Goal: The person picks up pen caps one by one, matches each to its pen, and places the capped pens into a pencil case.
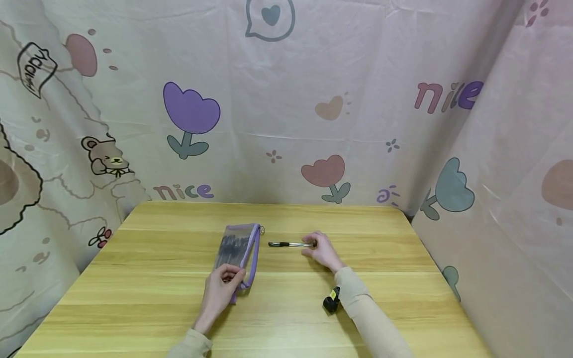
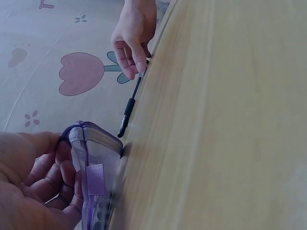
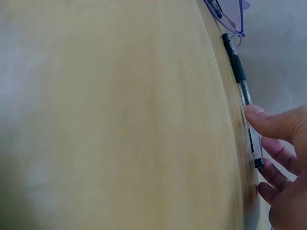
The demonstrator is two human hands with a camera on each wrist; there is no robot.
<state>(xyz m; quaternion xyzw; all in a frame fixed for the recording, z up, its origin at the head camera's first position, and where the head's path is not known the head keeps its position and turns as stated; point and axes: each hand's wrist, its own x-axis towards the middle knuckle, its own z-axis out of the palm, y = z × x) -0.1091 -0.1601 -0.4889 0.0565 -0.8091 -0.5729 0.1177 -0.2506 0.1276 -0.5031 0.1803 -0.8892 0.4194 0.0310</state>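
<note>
A see-through pencil case [image 1: 236, 243] with purple zip edging lies left of the middle of the table, dark contents showing through it. Thumb and fingers of my left hand [image 1: 221, 288] pinch its edge at the near end; the left wrist view shows the purple trim [image 2: 95, 179] close up. To the right, a clear pen [image 1: 286, 244] with a black grip lies flat on the table. My right hand [image 1: 324, 251] is around the pen's right end, thumb on the near side and fingers on the far side, somewhat spread. In the right wrist view the thumb [image 3: 268, 122] overlaps the pen barrel.
The wooden table [image 1: 134, 278] reaches back to a printed cloth [image 1: 277, 114] that hangs behind it and at both sides. A small black device with a yellow label [image 1: 332, 300] sits against the right sleeve. A small ring [image 1: 262, 230] hangs at the case's far corner.
</note>
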